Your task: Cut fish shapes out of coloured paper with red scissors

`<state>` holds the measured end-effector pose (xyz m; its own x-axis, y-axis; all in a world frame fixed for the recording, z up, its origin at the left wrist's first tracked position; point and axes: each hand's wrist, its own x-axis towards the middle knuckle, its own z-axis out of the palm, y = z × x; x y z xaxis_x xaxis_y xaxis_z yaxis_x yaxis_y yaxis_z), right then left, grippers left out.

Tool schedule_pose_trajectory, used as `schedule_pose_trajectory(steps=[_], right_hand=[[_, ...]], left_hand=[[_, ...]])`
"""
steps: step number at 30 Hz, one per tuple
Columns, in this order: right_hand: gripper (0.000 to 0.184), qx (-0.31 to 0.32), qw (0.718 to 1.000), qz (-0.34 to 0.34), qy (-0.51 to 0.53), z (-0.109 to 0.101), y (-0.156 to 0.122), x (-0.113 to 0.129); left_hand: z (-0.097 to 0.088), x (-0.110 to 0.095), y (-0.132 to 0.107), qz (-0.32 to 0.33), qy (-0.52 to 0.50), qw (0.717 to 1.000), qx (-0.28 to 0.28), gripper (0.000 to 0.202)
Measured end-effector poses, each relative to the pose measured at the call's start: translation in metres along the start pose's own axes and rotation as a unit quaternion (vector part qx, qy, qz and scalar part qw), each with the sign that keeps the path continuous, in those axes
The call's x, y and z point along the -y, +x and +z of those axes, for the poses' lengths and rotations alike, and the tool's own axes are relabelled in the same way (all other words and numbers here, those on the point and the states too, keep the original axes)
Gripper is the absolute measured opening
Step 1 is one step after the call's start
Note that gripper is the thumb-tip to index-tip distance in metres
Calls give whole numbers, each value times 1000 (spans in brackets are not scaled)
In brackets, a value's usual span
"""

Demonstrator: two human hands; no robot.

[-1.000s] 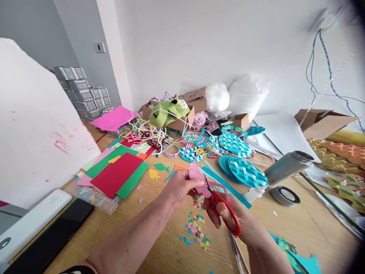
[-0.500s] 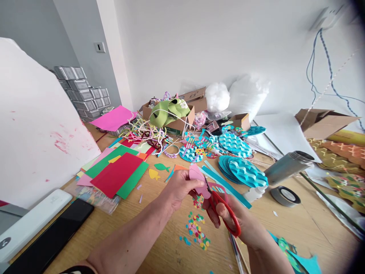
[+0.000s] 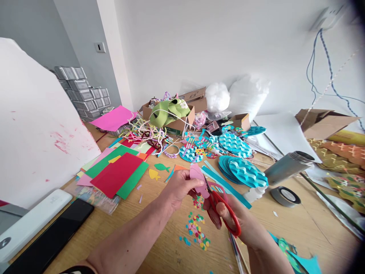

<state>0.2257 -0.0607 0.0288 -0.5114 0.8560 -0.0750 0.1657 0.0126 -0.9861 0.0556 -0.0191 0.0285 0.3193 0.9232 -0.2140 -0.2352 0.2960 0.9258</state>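
My left hand (image 3: 182, 187) pinches a piece of pink paper (image 3: 196, 176) between thumb and fingers, held above the table. In my right hand (image 3: 232, 215) are red-handled scissors (image 3: 232, 217), with fingers through the loops. Their dark blades meet the paper's right edge, and a narrow curled pink strip hangs beside them. Below the hands, small coloured paper dots (image 3: 196, 230) lie scattered on the wood. A green paper fish (image 3: 162, 167) and a yellow paper fish (image 3: 154, 174) rest left of my left hand.
Coloured paper sheets (image 3: 116, 173) are stacked at left, near a black phone (image 3: 54, 236). Blue wavy paper discs (image 3: 247, 171), a steel flask (image 3: 288, 167) and a tape roll (image 3: 285, 195) stand at right. Behind are a pile of pipe cleaners (image 3: 148, 131) and cardboard boxes (image 3: 189, 118).
Both hands, the pink paper and the scissors have shifted only very slightly to the right. Everything else on the table stays where it was.
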Motion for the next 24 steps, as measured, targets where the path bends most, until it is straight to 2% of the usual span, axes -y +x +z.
schedule_pose_trajectory(steps=[24], right_hand=[[61, 9, 999, -31, -9, 0, 0, -1]], left_hand=[[0, 0, -1, 10, -6, 1000, 3, 26]])
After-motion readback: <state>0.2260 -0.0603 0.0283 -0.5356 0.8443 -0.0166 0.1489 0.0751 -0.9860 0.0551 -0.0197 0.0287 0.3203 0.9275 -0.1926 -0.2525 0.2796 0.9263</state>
